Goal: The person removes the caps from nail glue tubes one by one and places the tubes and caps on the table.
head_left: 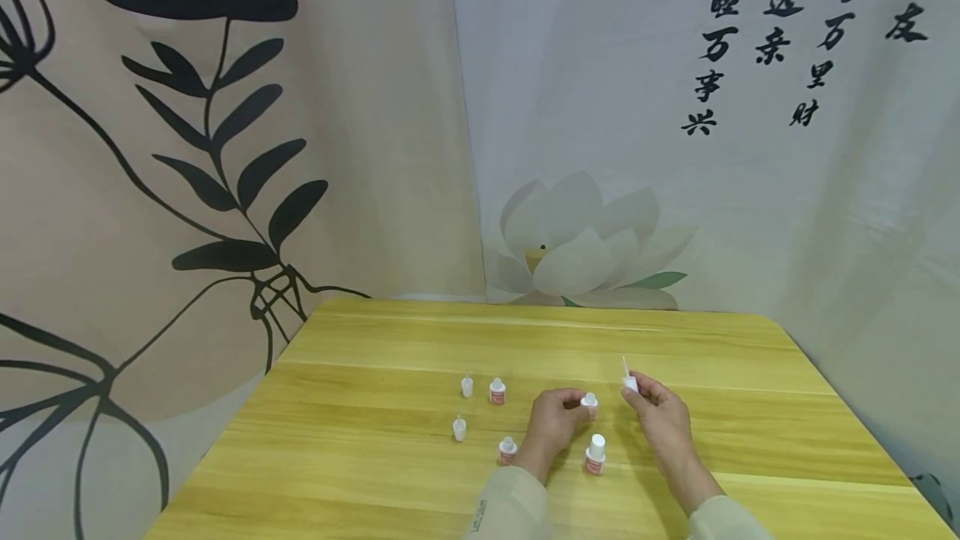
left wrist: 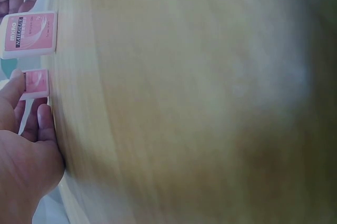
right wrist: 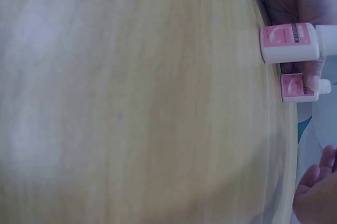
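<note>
My left hand (head_left: 553, 425) grips a small uncapped nail glue bottle (head_left: 590, 408) with a pink label, which stands upright at the table's middle. In the left wrist view the thumb and fingers lie on either side of this bottle (left wrist: 37, 84). To its right, my right hand (head_left: 666, 422) pinches a white brush cap (head_left: 630, 384) above the table, its thin brush pointing up. Nearer to me, between the two forearms, stands a capped nail glue bottle (head_left: 595, 456); its pink label (right wrist: 287, 34) shows in the right wrist view. The right hand's cap is hidden there.
Left of my hands stand two more uncapped bottles, one farther back (head_left: 497, 392) and one partly behind the left wrist (head_left: 507, 449). Two brush caps, a far one (head_left: 467, 387) and a near one (head_left: 459, 430), stand brush up on the wooden table (head_left: 360, 448). A printed curtain hangs behind.
</note>
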{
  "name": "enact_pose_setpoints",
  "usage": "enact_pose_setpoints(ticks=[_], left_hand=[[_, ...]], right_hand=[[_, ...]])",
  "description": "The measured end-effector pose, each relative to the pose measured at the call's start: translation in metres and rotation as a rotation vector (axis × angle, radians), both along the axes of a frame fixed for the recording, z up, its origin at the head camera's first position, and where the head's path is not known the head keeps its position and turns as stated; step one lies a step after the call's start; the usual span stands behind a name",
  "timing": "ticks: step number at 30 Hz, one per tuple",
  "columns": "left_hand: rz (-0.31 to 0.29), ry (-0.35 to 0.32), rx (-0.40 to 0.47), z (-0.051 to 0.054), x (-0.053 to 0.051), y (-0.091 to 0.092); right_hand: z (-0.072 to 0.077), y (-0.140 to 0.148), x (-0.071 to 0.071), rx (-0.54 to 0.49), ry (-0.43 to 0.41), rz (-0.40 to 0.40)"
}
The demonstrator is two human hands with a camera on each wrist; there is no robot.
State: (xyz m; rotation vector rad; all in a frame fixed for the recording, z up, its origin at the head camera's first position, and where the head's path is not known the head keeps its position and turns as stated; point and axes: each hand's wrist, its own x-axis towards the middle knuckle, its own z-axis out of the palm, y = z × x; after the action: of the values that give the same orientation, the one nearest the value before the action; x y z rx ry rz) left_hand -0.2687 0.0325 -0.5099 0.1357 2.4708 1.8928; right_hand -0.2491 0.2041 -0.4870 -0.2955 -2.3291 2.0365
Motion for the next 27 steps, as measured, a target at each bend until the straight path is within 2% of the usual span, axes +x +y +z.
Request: enact_pose_setpoints(ticks=[7, 15, 27], left_hand=[[-0.003, -0.009, 0.0, -0.0007, 0.0007, -0.0014], [-0.006, 0.014, -0.025, -0.0006, -0.0001, -0.001], [-0.011, 0.007, -0.013, 0.0003, 0.0013, -0.0022]], right_hand=[[0.0002, -0.0011, 0.0001, 0.015, -0.006, -0.014], [-0.0006, -0.0014, 0.0003, 0.027, 0.013, -0.022], [-0.0018, 0.0012, -0.0019, 0.074, 0.028, -0.04]])
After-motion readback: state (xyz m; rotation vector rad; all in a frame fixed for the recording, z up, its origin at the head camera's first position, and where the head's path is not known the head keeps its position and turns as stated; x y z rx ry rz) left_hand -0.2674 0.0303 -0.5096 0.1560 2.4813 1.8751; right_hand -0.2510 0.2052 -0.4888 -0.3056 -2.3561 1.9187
